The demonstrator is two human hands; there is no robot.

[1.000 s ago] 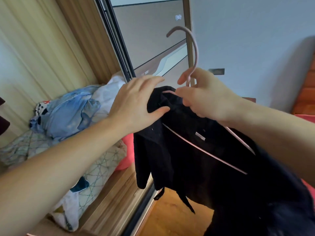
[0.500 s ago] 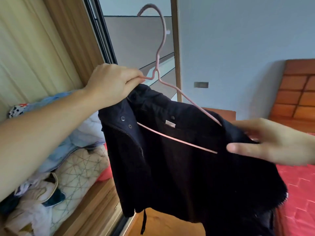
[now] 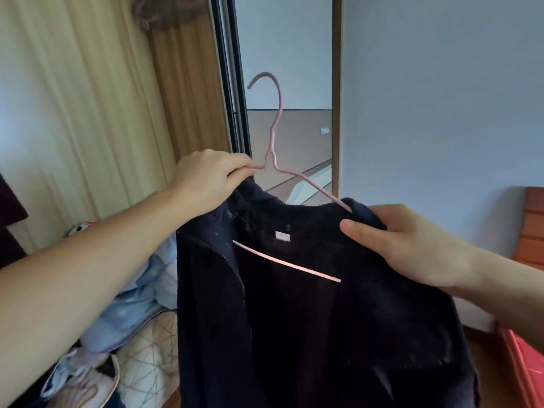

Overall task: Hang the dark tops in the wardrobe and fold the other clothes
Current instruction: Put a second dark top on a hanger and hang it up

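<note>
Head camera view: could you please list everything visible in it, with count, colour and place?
dark top: one, navy-black, centre, draped on the hanger
hanger: one, pink, centre, hook pointing up, bar across the top's neck opening
curtain: one, cream with tan edge, left
mirror door: one, dark-framed, behind the hanger
wall: one, pale blue-grey, right
pile of clothes: one heap, light blue and white, lower left
red surface: one, lower right corner
left hand: one, grip on the hanger's left shoulder
right hand: one, grip on the top's right shoulder
</note>
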